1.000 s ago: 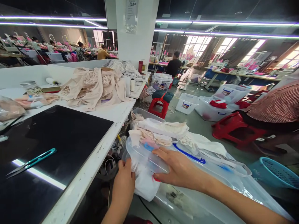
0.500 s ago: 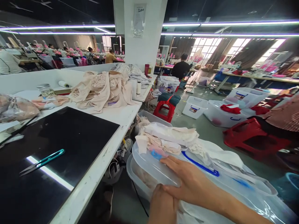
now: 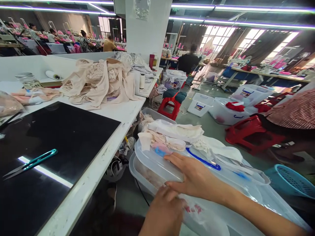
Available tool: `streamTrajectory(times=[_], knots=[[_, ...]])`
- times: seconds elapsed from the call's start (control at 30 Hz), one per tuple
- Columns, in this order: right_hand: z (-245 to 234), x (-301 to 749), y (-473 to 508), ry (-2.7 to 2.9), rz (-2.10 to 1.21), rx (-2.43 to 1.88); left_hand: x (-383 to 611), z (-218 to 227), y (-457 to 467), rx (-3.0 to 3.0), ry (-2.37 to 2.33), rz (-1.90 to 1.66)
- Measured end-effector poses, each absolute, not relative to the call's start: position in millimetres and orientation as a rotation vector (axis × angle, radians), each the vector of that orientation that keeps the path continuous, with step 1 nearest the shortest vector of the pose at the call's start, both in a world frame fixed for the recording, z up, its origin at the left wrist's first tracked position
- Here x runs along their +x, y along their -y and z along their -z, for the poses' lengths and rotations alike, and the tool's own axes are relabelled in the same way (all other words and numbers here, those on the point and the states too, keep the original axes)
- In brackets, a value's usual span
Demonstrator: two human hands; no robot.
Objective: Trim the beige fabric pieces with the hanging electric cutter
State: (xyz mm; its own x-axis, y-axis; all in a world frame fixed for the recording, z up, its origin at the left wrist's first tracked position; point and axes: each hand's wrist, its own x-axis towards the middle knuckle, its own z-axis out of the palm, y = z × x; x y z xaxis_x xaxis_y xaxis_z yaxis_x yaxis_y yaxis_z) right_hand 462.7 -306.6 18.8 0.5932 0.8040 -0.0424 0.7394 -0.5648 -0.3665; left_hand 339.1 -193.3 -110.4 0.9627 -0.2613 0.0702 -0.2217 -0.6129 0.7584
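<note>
A translucent plastic storage box (image 3: 135,168) stands beside the table, its lid (image 3: 145,156) raised at the near side so pale contents show in the gap. My right hand (image 3: 190,175) grips that lid, fingers stretched over its top and thumb at the rim. Just below, my left hand (image 3: 164,208) is at the box opening with curled fingers; what it holds, if anything, is hidden. Clear plastic with red print (image 3: 194,208) lies right of it. On the lid are cream fabric pieces (image 3: 177,129), white lace (image 3: 200,144) and a blue handle (image 3: 203,160).
Left is a white table (image 3: 91,183) with a black board (image 3: 73,131), teal thread snips (image 3: 31,163) and a heap of beige fabric (image 3: 98,82). A red stool (image 3: 169,108), more boxes (image 3: 200,104), a blue basket (image 3: 292,180) and a seated person (image 3: 292,109) are around.
My left hand has shifted slightly left and its fingers have moved at the opening; red-printed plastic now shows beside it. My right hand stays on the lid. The view has tilted down.
</note>
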Motion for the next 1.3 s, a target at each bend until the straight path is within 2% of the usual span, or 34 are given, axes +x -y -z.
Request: streamTrajectory(times=[0.1,0.3,0.5,0.6,0.7,0.83,1.1,1.2,1.3], knots=[[-20.8,462.8,305.4,1.252,-0.308,-2.505,336.0,130.8,214.7,2.165,0.570,0.141],[-24.6,464.2,303.6,1.245,-0.304,-2.507,329.0,164.4,223.1,2.160,0.494,0.194],[-14.1,464.8,304.7,1.263,-0.255,-2.498,324.6,134.4,184.0,2.105,0.342,0.178],[-6.3,463.4,302.9,1.295,-0.257,-2.475,326.7,114.8,159.7,1.691,-0.088,0.046],[0.7,460.9,301.1,1.319,-0.240,-2.442,335.7,93.0,148.5,1.124,-0.421,0.082],[7.8,460.7,301.3,1.324,-0.217,-2.430,352.7,62.2,152.4,0.732,-0.449,0.134],[-5.1,418.4,311.8,1.338,-0.084,-2.318,362.3,42.1,153.6,0.655,-0.564,0.074],[17.8,380.3,323.5,1.404,-0.364,-2.087,362.1,39.8,153.7,0.672,-0.595,0.069],[63.2,365.3,344.7,1.161,-0.483,-2.120,363.3,37.1,155.1,0.665,-0.555,0.070]])
